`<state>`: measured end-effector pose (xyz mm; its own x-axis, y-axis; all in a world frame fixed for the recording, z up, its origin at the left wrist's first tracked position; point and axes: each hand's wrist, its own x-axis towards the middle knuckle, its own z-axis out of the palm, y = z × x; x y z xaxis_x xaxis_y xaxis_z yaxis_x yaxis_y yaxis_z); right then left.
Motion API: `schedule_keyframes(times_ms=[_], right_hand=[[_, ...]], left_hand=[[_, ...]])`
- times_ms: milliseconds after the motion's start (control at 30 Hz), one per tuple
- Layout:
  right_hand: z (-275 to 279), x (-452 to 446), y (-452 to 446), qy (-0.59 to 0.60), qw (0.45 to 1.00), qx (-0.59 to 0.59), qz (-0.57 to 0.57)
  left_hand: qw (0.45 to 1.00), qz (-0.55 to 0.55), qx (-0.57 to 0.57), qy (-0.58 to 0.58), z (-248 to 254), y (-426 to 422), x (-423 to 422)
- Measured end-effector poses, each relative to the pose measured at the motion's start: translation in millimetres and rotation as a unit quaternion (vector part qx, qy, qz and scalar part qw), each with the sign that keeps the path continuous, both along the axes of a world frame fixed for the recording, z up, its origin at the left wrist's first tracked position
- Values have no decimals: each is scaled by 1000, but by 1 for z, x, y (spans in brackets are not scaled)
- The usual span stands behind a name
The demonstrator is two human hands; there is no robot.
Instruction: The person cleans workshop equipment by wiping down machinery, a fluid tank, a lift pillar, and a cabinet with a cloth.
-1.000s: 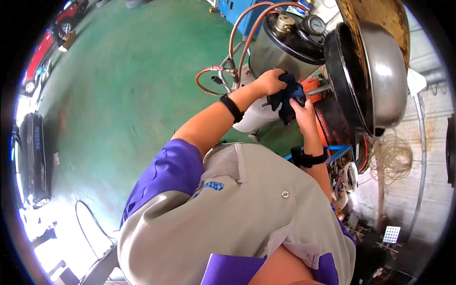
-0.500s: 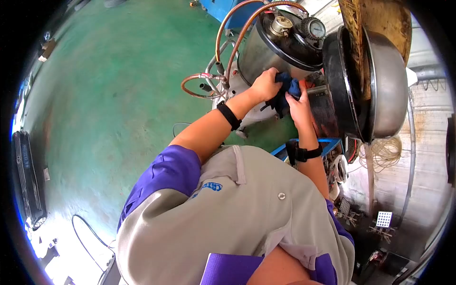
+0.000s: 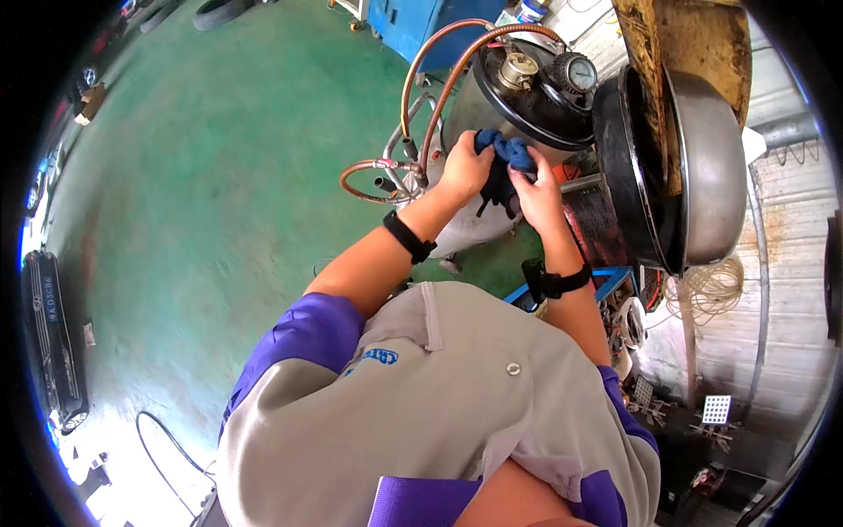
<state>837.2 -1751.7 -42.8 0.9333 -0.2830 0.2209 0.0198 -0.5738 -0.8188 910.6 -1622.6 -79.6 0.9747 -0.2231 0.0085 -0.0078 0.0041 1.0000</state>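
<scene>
Between my hands hangs a bunched pair of dark blue work gloves (image 3: 500, 171), with narrow finger-like ends dangling. My left hand (image 3: 465, 167) grips the upper left edge, its fingers closed on the fabric. On the other side, my right hand (image 3: 537, 191) pinches the right edge with the thumb on top. Behind the gloves stands a metal tank (image 3: 465, 110) with a black lid (image 3: 536, 105). A pressure gauge (image 3: 575, 73) and a metal valve (image 3: 518, 70) sit on that lid. The gloves hide part of the tank's lower side.
Copper-coloured hoses (image 3: 436, 105) loop up from the tank's left side. Close on the right is a large black and steel basin (image 3: 716, 167). A blue-edged cart (image 3: 615, 279) stands below my right forearm. Farther off are a blue cabinet (image 3: 421, 31) and a tire (image 3: 221, 12).
Both hands have moved slightly left with the gloves, whose upper edge is now stretched between them. The view has shifted a little, showing more of the blue cabinet and tires.
</scene>
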Motion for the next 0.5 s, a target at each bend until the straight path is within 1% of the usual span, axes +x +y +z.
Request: schedule_keyframes(times_ms=[67,133,267,300,367,400,433,500], right_hand=[[3,3,-4,-23,999,-18,-17],[0,4,-5,-22,998,-49,-36],[-21,3,-2,-24,993,-70,-96],[-25,1,-4,1,993,-80,-91],[-39,0,-13,76,990,-81,-82],[-43,0,-17,112,987,-83,-79],[-46,-2,-21,160,985,-47,-53],[-45,-10,-17,124,983,-125,-59]], left_hand=[[998,14,54,-19,8,-5,-2],[993,33,104,-37,14,-9,-2],[993,-2,118,-27,-8,-11,-2],[993,-42,110,-8,-18,-9,-1],[988,-83,130,19,-38,-6,-4],[984,-104,138,32,-39,-2,-7],[973,-140,179,31,-38,3,-12],[977,-123,159,-75,-41,10,-21]])
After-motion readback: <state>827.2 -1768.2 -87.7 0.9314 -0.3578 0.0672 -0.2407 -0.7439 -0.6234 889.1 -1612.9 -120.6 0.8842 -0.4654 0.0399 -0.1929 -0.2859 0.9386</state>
